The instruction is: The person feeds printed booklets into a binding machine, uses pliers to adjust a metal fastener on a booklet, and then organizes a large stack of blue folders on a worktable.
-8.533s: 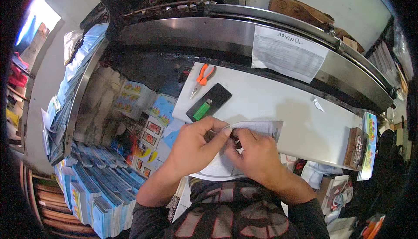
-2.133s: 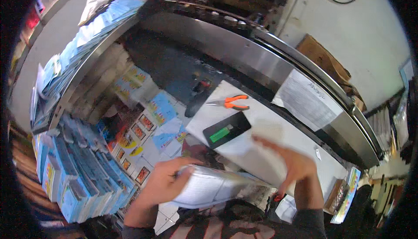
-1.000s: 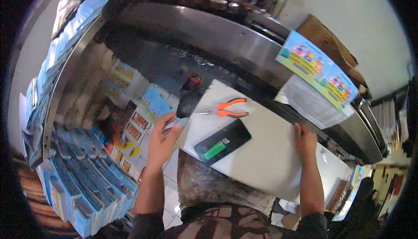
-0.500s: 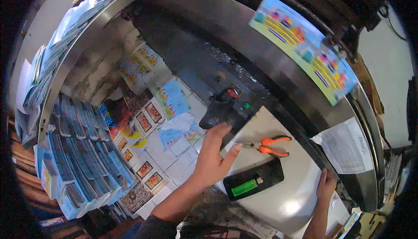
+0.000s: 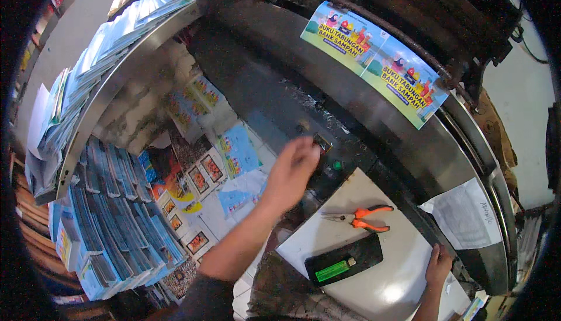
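Observation:
My left hand (image 5: 295, 169) reaches over a dark machine panel (image 5: 274, 110), its bent fingers blurred beside a small switch. Just right of it is a green button (image 5: 337, 165); the fingers partly cover the switch. On the right, my right hand (image 5: 438, 267) is closed on the edge of a white board (image 5: 403, 262). Orange-handled pliers (image 5: 365, 217) lie on this board between my hands. Below them is a black phone-like slab (image 5: 368, 251) with a green lighter (image 5: 333, 271) on top.
A printed cover sheet (image 5: 374, 58) rests on the curved metal surface at the far side. Stacked blue booklets (image 5: 123, 221) stand at lower left, with fanned sheets (image 5: 99, 58) on a metal ledge above. A white note (image 5: 467, 216) hangs at right. Loose prints (image 5: 239, 151) cover the tiles.
My left hand has moved up from beside the pliers to the panel switch, its fingers drawing in. The view has shifted; the right hand stays at the board's edge.

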A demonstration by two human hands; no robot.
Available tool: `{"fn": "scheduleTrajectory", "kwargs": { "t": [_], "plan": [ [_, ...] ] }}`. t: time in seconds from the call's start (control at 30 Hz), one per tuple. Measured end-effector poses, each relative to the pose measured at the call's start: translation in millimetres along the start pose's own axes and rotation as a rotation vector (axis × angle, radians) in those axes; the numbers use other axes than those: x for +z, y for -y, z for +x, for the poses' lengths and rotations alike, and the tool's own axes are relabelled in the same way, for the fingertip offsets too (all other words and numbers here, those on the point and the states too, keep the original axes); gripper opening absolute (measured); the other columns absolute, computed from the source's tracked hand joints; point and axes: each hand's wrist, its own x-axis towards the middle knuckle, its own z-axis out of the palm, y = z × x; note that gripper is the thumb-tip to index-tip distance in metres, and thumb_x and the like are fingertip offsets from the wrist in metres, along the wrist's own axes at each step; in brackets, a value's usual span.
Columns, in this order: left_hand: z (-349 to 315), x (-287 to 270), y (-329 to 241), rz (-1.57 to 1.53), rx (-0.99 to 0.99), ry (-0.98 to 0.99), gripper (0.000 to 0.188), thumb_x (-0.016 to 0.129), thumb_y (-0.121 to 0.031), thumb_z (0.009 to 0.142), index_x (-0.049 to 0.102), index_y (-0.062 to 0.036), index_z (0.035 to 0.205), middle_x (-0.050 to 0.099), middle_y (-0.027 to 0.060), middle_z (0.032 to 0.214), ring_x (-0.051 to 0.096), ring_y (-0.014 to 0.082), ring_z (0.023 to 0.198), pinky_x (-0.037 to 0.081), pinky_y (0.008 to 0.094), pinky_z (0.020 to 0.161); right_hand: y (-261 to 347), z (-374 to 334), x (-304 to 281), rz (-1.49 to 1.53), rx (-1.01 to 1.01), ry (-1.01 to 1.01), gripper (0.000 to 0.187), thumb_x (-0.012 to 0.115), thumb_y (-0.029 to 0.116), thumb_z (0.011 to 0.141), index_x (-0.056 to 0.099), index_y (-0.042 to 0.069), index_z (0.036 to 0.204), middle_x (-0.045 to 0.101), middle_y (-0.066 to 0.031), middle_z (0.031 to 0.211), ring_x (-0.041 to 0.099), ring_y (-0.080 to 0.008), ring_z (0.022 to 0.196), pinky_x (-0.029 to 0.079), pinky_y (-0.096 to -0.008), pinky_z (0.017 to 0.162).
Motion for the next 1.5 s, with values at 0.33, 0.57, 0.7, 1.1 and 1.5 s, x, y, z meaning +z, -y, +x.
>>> {"fn": "scheduleTrajectory", "kwargs": {
  "t": [0.33, 0.57, 0.7, 1.1, 1.5],
  "plan": [
    [186.6, 46.6, -82.6, -0.746, -0.235, -0.057, 0.049, 0.063, -0.040, 0.091, 0.052, -0.0039, 0.122, 0.057, 0.0108, 0.112, 0.055, 0.0229, 0.102, 0.043, 0.0415, 0.087, 15.4, -0.9, -10.1, 0.074, 0.015, 0.031, 0.035, 0.051, 0.026, 0.096, 0.058, -0.005, 0.081, 0.056, -0.0237, 0.070, 0.053, -0.0378, 0.062, 0.042, -0.0438, 0.061],
    [100.9, 46.5, -90.4, -0.546, -0.119, -0.238, 0.030, 0.061, -0.035, 0.094, 0.061, -0.0056, 0.095, 0.058, 0.0025, 0.077, 0.052, 0.0120, 0.064, 0.044, 0.0279, 0.056, -10.0, -1.9, -3.6, -0.022, 0.054, 0.051, 0.030, 0.056, 0.025, 0.092, 0.061, -0.004, 0.086, 0.063, -0.0230, 0.080, 0.060, -0.0399, 0.077, 0.046, -0.0461, 0.071],
    [-5.1, 55.8, -78.5, -0.342, 0.274, -0.462, 0.028, 0.060, -0.024, 0.095, 0.064, 0.0016, 0.104, 0.065, 0.0062, 0.095, 0.053, 0.0079, 0.087, 0.044, 0.0251, 0.078, -8.2, 2.4, -2.0, -0.056, 0.064, 0.058, 0.031, 0.055, 0.024, 0.092, 0.064, -0.005, 0.092, 0.064, -0.0230, 0.084, 0.061, -0.0425, 0.083, 0.048, -0.0460, 0.077],
    [-237.2, -18.1, -202.9, -0.623, 0.485, -0.246, 0.026, 0.053, -0.009, 0.096, 0.054, 0.0017, 0.120, 0.064, 0.0105, 0.110, 0.063, 0.0198, 0.099, 0.051, 0.0366, 0.090, 149.4, -82.6, -60.0, 0.768, -0.696, -0.074, 0.121, 0.083, 0.044, 0.062, 0.010, 0.003, 0.150, 0.015, -0.0179, 0.156, 0.020, -0.0328, 0.143, 0.018, -0.0473, 0.115],
    [-339.3, -68.7, -160.1, 0.468, 0.451, -0.299, 0.032, 0.061, -0.019, 0.093, 0.059, 0.0028, 0.116, 0.065, 0.0059, 0.101, 0.061, 0.0145, 0.087, 0.047, 0.0261, 0.081, 106.2, -139.4, -107.4, 1.166, -0.135, 0.383, 0.051, 0.083, 0.022, 0.069, 0.061, -0.005, 0.106, 0.065, -0.0141, 0.099, 0.061, -0.0236, 0.086, 0.050, -0.0360, 0.079]
  ]
}}
